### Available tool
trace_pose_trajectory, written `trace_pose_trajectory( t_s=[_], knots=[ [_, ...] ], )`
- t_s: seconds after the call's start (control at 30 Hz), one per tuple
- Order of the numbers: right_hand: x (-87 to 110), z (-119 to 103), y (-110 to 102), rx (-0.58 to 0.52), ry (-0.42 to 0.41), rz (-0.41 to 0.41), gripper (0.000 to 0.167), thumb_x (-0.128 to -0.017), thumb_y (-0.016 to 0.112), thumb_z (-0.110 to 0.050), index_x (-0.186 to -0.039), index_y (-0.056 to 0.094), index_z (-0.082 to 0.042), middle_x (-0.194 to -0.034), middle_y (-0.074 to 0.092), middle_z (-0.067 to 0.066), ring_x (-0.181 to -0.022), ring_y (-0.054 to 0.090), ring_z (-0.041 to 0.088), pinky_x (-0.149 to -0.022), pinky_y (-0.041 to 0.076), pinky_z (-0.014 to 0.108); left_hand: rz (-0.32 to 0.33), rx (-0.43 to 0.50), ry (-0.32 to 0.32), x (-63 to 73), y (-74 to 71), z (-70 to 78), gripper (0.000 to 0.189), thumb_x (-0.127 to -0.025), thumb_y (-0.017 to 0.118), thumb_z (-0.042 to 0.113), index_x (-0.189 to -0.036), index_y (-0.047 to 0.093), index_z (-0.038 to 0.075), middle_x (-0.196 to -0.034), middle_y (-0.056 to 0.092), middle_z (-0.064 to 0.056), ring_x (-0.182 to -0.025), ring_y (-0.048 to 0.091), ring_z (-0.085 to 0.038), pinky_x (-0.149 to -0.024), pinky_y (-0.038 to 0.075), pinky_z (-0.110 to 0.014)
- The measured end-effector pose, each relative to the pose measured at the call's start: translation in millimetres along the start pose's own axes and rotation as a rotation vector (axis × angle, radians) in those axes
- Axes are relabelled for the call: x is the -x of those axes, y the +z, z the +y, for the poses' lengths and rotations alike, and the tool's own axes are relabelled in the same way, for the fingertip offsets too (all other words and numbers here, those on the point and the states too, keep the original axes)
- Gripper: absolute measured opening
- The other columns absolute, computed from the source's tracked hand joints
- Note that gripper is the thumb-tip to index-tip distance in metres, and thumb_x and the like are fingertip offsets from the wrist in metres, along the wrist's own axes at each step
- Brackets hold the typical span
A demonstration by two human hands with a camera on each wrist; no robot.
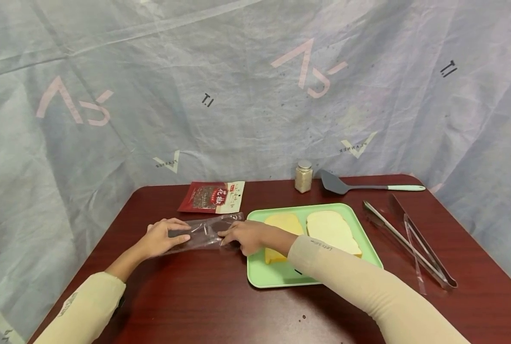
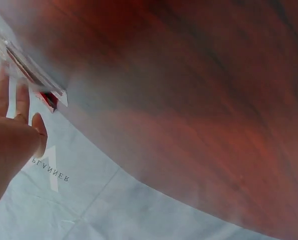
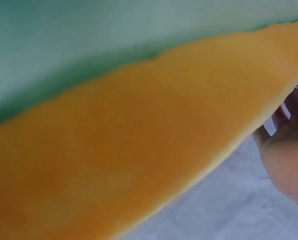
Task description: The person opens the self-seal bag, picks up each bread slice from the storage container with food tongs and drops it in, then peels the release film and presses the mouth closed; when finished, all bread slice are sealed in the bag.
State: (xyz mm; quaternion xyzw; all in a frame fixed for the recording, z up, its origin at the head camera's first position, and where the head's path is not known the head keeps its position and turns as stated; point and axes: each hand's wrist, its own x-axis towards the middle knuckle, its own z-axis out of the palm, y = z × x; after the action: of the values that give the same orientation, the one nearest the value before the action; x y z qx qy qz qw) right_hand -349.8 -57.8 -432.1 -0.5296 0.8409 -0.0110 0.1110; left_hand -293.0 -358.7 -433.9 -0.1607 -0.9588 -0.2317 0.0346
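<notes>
A clear plastic bag [image 1: 206, 231] lies on the dark red table between the two hands. My left hand [image 1: 162, 238] rests at the bag's left end, thumb apart from the fingers; the left wrist view shows the fingers [image 2: 7, 95] fairly straight against the plastic. At the bag's right end my right hand [image 1: 248, 237] pinches the film between thumb and index finger. That wrist passes over a green tray [image 1: 260, 277] bearing a yellowish bread slice [image 1: 283, 220] and a paler slice [image 1: 330, 231]. In the right wrist view, a bread edge [image 3: 138, 135] hides part of the hand.
Behind the bag lies a red-and-white spice packet [image 1: 210, 197]. A glass jar [image 1: 303, 177] and a grey spatula [image 1: 335, 183] are at the back. Metal tongs [image 1: 410, 246] with a clear strip lie right of the tray. A grey curtain [image 1: 238, 134] hangs behind the table.
</notes>
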Motion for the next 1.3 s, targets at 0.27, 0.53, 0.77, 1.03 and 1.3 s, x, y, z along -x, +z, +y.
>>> trace_pose_trajectory(
  t_s=[0.27,0.53,0.77,1.03,1.3],
  knots=[
    [-1.5,1,2,0.005,0.001,0.002,0.065,-0.085,0.057,0.001,-0.140,0.058,-0.034,-0.155,0.037,-0.014,-0.135,0.040,0.014,-0.080,0.043,0.026,-0.001,-0.009,0.004,1.8,0.6,0.6,0.026,-0.087,0.077,0.035,-0.109,0.079,0.021,-0.112,0.070,0.003,-0.111,0.059,-0.029,-0.076,0.026,-0.045],
    [-2.0,1,3,0.004,-0.004,0.014,0.065,-0.084,0.058,0.001,-0.139,0.058,-0.032,-0.155,0.038,-0.013,-0.134,0.042,0.014,-0.085,0.044,0.026,0.012,-0.007,0.028,-1.3,8.8,8.9,0.020,-0.088,0.077,0.032,-0.105,0.079,0.023,-0.113,0.069,0.005,-0.109,0.055,-0.026,-0.076,0.022,-0.045],
    [-2.1,1,3,-0.008,0.012,-0.011,0.065,-0.086,0.057,0.000,-0.142,0.055,-0.032,-0.156,0.035,-0.015,-0.140,0.036,0.017,-0.081,0.043,0.027,0.033,0.037,0.027,-1.1,7.2,12.8,0.006,-0.091,0.074,0.023,-0.093,0.079,0.022,-0.109,0.070,0.006,-0.105,0.055,-0.025,-0.077,0.019,-0.047],
    [-0.1,2,3,-0.032,0.004,-0.011,0.069,-0.087,0.053,0.003,-0.143,0.053,-0.036,-0.157,0.032,-0.015,-0.141,0.035,0.018,-0.069,0.040,0.025,0.171,0.182,0.063,5.7,-1.6,7.2,0.005,-0.086,0.079,0.020,-0.085,0.077,0.015,-0.103,0.071,0.002,-0.101,0.061,-0.023,-0.087,0.042,-0.053],
    [0.6,1,2,-0.015,-0.005,-0.008,0.068,-0.087,0.052,0.003,-0.143,0.053,-0.036,-0.157,0.034,-0.014,-0.140,0.036,0.018,-0.080,0.044,0.027,0.223,0.279,0.084,7.8,-1.2,4.7,0.007,-0.083,0.081,0.015,-0.082,0.075,0.017,-0.103,0.072,-0.003,-0.095,0.065,-0.019,-0.069,0.050,-0.033]
  ],
)
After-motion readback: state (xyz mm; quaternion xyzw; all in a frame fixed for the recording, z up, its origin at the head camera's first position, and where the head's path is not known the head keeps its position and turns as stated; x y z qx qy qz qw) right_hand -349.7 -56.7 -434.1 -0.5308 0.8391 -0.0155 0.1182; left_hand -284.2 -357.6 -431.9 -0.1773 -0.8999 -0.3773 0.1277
